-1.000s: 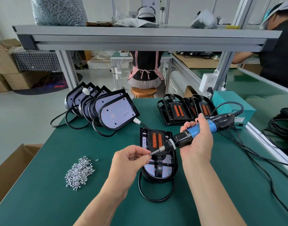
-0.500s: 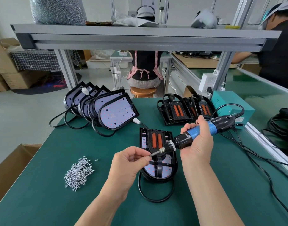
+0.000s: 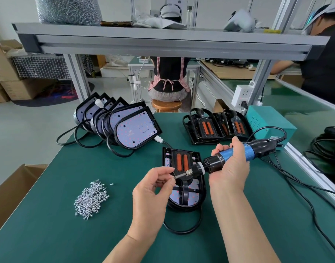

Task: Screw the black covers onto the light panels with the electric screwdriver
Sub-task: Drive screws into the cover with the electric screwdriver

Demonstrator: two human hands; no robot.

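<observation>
A light panel (image 3: 193, 199) lies flat on the green mat with a black cover (image 3: 182, 162) bearing two orange strips on top of it. My right hand (image 3: 231, 168) grips the blue and black electric screwdriver (image 3: 227, 158), held nearly level above the panel, bit pointing left. My left hand (image 3: 153, 188) pinches a small screw at the bit's tip (image 3: 175, 177); the screw itself is mostly hidden by my fingers.
A heap of loose screws (image 3: 90, 198) lies at the left. Several bare light panels (image 3: 132, 128) lean in a row behind. More black covers (image 3: 216, 128) stand at the back right, beside a teal power box (image 3: 271, 122). Cables (image 3: 303, 186) trail right. Other people work beyond.
Almost nothing has moved. My left fingers have shifted a little at the bit's tip, and the screwdriver stays in the same place.
</observation>
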